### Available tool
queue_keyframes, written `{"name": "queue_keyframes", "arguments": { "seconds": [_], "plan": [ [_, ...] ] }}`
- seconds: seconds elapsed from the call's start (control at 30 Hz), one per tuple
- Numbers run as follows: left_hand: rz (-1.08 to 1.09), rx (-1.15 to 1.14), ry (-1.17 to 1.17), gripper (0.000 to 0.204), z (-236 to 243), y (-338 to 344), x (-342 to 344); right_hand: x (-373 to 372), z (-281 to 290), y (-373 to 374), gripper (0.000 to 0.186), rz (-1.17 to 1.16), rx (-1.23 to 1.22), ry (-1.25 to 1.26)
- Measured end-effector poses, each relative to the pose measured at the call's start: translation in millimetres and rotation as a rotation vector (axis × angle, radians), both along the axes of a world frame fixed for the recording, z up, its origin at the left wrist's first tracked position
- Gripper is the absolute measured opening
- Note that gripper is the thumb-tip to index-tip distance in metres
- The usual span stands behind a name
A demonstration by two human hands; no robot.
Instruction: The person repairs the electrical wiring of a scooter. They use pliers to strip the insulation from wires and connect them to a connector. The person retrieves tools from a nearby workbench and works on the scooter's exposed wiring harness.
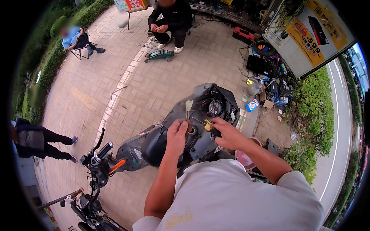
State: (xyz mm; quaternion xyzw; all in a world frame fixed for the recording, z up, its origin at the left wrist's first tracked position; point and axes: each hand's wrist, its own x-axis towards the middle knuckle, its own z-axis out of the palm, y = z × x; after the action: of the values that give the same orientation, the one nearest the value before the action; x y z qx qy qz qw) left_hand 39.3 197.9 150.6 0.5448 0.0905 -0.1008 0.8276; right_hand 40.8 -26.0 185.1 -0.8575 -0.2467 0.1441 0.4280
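Observation:
My left hand (178,134) is closed around a thin wire lead whose white plug connector (189,105) sticks up past the fingers. Just right of it, my right hand (228,134) grips a yellow-and-black hand tool (210,128) that looks like pliers; its jaws are too small to make out. Both hands are above the opened grey body of an electric scooter (200,144). Loose wires and a round, finned part (216,107) lie exposed in its rear. Another white connector (232,115) hangs near the right edge of that opening.
The scooter's handlebar (101,152) extends to the left. Beyond the scooter, a person in black (171,19) crouches by a green tool (159,55). Tools and parts (271,86) are heaped at right, near a signboard (310,36) and bushes (314,115). Another person (42,138) stands at left.

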Motion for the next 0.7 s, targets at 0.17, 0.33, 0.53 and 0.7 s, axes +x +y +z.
{"name": "queue_keyframes", "arguments": {
  "seconds": [0.17,0.33,0.53,0.7],
  "plan": [
    [-0.001,0.149,-0.023,0.018,11,-4,-7,11,-2,-2,0.045,0.100,-0.073,-0.045],
    [-0.013,0.296,-0.053,0.020,11,-2,-13,17,-1,6,0.045,0.158,0.002,0.009],
    [-0.038,0.531,-0.259,0.015,14,5,-8,20,-3,7,0.045,0.171,0.034,0.043],
    [-0.037,0.449,-0.174,0.014,17,7,-6,26,7,8,0.040,0.252,0.166,0.302]
  ]
}}
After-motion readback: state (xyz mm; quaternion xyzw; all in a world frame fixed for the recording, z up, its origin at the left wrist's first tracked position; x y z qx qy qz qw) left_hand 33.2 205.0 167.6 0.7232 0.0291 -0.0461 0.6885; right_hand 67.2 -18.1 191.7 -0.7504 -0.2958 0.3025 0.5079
